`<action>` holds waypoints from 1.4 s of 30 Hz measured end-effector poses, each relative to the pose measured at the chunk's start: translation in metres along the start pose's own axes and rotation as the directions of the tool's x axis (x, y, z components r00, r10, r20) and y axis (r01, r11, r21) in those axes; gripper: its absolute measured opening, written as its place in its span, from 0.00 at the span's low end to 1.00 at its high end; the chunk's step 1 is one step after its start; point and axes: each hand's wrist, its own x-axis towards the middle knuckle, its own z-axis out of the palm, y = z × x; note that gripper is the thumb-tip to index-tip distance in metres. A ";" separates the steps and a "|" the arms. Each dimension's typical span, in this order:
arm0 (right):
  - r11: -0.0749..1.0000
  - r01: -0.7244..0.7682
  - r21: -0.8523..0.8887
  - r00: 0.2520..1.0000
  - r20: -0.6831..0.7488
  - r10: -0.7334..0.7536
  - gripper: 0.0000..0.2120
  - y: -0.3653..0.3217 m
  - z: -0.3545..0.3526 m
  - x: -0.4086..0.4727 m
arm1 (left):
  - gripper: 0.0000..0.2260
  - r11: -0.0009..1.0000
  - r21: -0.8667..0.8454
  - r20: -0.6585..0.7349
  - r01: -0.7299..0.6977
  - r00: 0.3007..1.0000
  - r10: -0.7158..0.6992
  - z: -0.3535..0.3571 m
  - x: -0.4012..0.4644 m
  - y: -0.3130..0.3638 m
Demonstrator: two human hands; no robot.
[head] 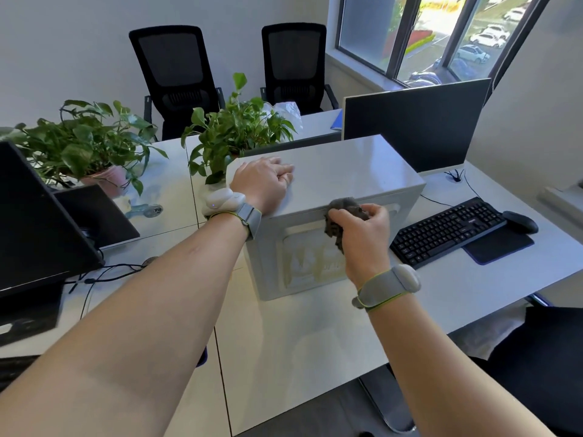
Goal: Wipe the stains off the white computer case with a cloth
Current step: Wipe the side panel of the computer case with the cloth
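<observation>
A white desk [315, 335] fills most of the view, and the white computer case [331, 197] stands on it near the middle, its near face marked with yellowish stains [310, 263]. To the far right of the case a dark monitor [413, 124] stands close behind its far corner, and another monitor [34, 216] sits at the left edge with cables trailing on the desk beneath it. Two black office chairs [176, 77] stand against the far wall under a window [441, 33]. Two leafy potted plants sit to the left of the case: the larger one [85, 143] well to the left, the other [233, 130] just beside the case's far left corner. A black keyboard [448, 230] lies to the right of the case, near it but apart, with a black mouse [520, 221] on a dark mat [501, 247] further right. The left hand [263, 184] rests palm down on the top of the case at its near left edge, fingers loosely curled and together. The right hand [362, 230] grips a crumpled dark grey cloth [344, 216], fingers curled round it, pressing it against the upper part of the near face, just above the stains. Each wrist wears a grey band.
</observation>
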 end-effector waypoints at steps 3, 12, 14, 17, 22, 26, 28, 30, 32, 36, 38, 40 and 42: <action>0.986 0.097 -0.135 0.992 -0.062 -0.106 0.20 0.013 0.016 -0.010 | 0.15 1.000 0.004 -0.007 0.001 1.000 -0.001 -0.003 -0.002 0.004; 0.901 0.301 -0.312 0.940 0.255 -0.225 0.17 0.054 0.064 -0.064 | 0.15 1.000 -0.018 0.007 0.001 1.000 -0.001 0.002 0.003 -0.004; 0.929 0.271 -0.252 0.922 0.345 -0.175 0.15 0.050 0.054 -0.061 | 0.15 1.000 -0.016 0.013 0.000 1.000 0.000 0.003 0.003 -0.007; 0.970 0.200 -0.142 0.971 0.160 -0.177 0.13 0.040 0.031 -0.039 | 0.15 1.000 -0.018 0.012 0.004 1.000 -0.004 0.004 0.003 -0.008; 0.993 0.114 -0.036 0.946 -0.301 -0.120 0.15 0.015 -0.021 0.026 | 0.15 1.000 -0.011 -0.015 -0.001 1.000 0.001 0.004 0.003 -0.005; 0.947 0.193 -0.257 0.964 -0.128 -0.231 0.12 0.033 -0.005 0.016 | 0.14 1.000 -0.017 -0.025 -0.002 1.000 0.001 0.003 0.002 -0.002; 0.911 0.249 -0.330 0.968 0.043 -0.249 0.11 0.051 0.009 0.000 | 0.14 1.000 -0.020 -0.035 -0.007 0.999 0.006 0.001 0.000 0.000; 0.916 0.222 -0.333 0.968 0.191 -0.165 0.12 0.062 0.014 -0.010 | 0.14 1.000 -0.023 -0.035 0.000 0.999 -0.001 -0.001 -0.001 0.000; 0.947 0.146 -0.286 0.971 0.222 -0.083 0.12 0.065 0.006 -0.011 | 0.14 0.999 -0.031 -0.015 0.022 1.000 -0.022 -0.001 -0.001 -0.002; 0.995 0.051 -0.082 0.994 -0.092 -0.058 0.12 0.048 -0.026 0.007 | 0.14 0.999 -0.047 -0.011 0.028 1.000 -0.029 0.001 0.001 -0.003; 1.000 0.021 0.012 0.988 -0.153 -0.019 0.11 0.036 -0.035 0.016 | 0.14 0.998 -0.048 -0.018 0.027 0.999 -0.028 0.002 0.001 -0.003; 1.000 0.013 0.012 0.991 -0.134 -0.012 0.09 0.036 -0.031 0.020 | 0.14 0.998 -0.046 -0.021 0.032 0.999 -0.033 0.003 0.001 -0.002; 0.994 0.037 -0.104 0.994 -0.101 -0.047 0.10 0.044 -0.020 0.015 | 0.14 0.998 -0.043 -0.021 0.036 0.999 -0.037 0.004 0.002 -0.003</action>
